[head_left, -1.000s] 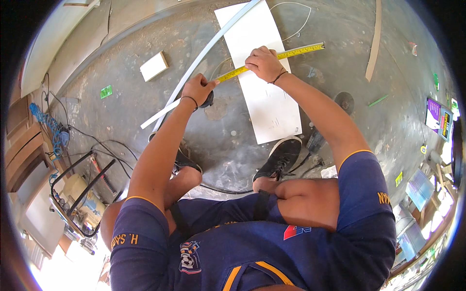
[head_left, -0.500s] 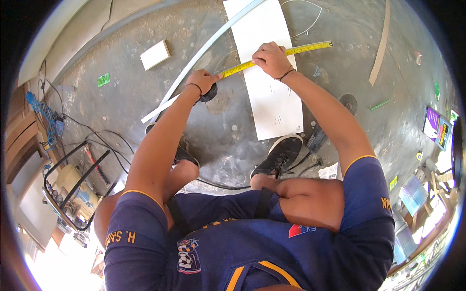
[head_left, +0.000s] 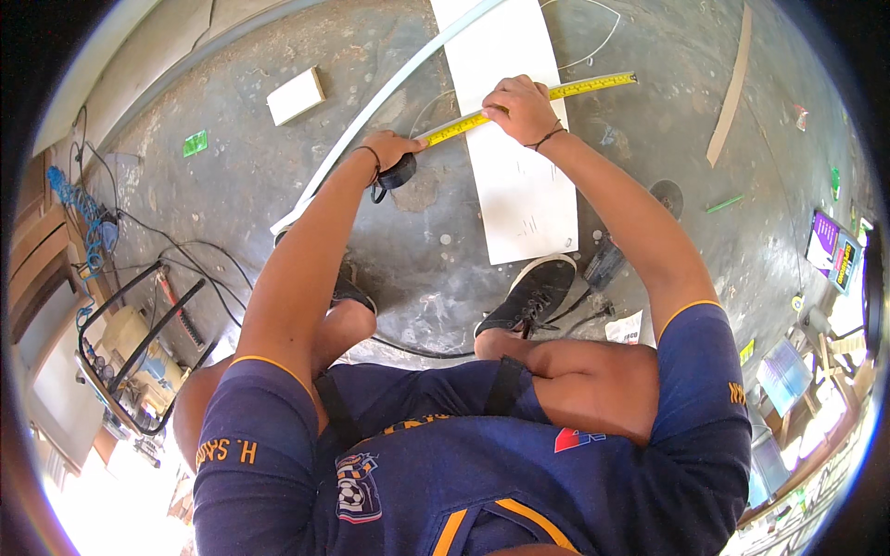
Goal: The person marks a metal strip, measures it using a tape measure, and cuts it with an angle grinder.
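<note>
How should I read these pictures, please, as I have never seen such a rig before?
There is no machine here: a person works with two bare hands. Every picture comes from a fisheye camera on the person's head, looking down, so straight edges bend toward the rim. The left hand holds a tape measure; the right hand grips its yellow blade, which runs across a white panel. The panel lies on the grey floor, along with a long pale strip and a small white block.
</note>
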Tool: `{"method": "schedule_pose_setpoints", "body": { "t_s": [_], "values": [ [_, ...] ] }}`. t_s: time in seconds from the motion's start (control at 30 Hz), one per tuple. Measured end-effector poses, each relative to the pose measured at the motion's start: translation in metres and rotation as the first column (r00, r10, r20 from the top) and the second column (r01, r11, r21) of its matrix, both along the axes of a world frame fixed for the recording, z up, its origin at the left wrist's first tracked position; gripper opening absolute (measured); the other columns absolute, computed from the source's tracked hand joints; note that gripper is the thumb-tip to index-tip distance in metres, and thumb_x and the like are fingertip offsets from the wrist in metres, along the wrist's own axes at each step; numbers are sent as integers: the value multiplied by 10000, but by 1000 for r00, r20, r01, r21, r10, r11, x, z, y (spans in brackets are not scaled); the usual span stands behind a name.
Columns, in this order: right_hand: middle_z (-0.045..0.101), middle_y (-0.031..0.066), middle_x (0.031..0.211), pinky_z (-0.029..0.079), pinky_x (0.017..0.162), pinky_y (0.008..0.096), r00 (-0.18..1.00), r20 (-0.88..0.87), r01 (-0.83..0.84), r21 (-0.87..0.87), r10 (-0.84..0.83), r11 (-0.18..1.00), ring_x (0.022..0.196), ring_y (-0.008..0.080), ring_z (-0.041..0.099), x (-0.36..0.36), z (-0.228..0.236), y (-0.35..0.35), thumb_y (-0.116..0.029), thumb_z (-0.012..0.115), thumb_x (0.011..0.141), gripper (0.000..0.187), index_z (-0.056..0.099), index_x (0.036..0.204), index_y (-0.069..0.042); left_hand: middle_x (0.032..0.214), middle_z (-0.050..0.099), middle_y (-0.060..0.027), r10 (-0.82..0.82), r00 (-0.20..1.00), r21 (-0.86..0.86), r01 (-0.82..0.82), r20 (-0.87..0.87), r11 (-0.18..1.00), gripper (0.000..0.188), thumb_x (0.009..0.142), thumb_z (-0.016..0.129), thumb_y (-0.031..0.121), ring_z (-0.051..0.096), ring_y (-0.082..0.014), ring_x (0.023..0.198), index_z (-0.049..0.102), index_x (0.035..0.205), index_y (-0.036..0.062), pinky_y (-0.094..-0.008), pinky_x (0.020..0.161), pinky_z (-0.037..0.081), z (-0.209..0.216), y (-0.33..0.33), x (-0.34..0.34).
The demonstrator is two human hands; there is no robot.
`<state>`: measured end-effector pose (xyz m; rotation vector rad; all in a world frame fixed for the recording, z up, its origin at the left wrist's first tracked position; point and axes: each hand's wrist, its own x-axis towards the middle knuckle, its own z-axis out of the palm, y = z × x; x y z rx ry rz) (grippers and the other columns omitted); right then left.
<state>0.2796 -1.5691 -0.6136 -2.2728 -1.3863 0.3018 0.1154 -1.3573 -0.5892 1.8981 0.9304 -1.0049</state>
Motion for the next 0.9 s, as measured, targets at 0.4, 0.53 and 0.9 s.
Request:
{"method": "schedule_pose_setpoints", "body": {
  "t_s": [0.4,0.53,0.9],
  "values": [
    [601,-37,898,341,872,457,1000,-2,-3,-17,3,1000,999,205,511,0,1,0,-319,618,808,133,699,809,-214,858,630,-96,-72,996,2,72,47,997,637,803,561,622,566,-171,726,649,992,21,-330,640,440,8,-1,-3],
    [604,-32,903,339,876,455,1000,-11,-7,-42,6,999,999,207,512,1,2,1,-319,617,811,138,701,815,-209,873,634,-107,-100,994,7,100,43,995,658,809,538,637,583,-191,760,651,1014,22,-337,662,448,5,0,-4],
    [643,19,924,423,835,396,999,-54,27,413,-5,910,936,240,575,14,54,7,-209,655,806,128,675,902,-127,914,641,-122,-188,982,18,188,23,982,655,837,503,616,592,-208,807,648,1080,25,-341,714,454,-1,0,1]
  ]
}}
